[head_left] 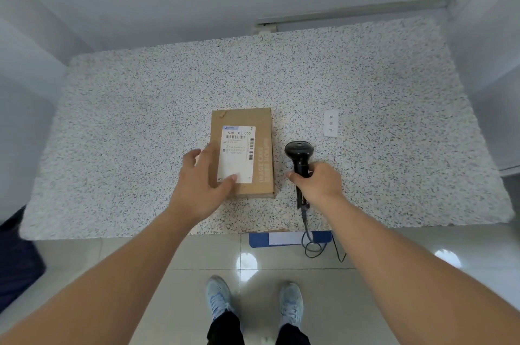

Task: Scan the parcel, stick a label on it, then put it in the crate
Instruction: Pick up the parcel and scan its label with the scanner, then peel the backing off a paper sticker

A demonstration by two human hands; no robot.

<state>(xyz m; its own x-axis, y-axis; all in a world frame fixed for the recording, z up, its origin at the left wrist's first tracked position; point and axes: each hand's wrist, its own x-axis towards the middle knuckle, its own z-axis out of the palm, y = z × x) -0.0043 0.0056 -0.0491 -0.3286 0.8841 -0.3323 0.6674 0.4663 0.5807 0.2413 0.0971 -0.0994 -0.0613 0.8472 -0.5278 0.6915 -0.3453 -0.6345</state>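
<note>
A flat brown cardboard parcel (260, 130) lies on the speckled table (135, 108), with a white shipping label with barcodes on its top face. My left hand (201, 178) grips the parcel's near left edge, thumb on the label's lower corner. To the right of the parcel, my right hand (318, 182) is closed around the handle of a black barcode scanner (298, 153), whose head points away from me. A small white label (331, 123) lies flat on the table beyond the scanner.
The scanner's cable (311, 243) runs off the near table edge and coils above the tiled floor. A blue crate edge (259, 240) shows under the table's near edge. White walls close in behind and on both sides. A dark object (17, 257) sits at the far left.
</note>
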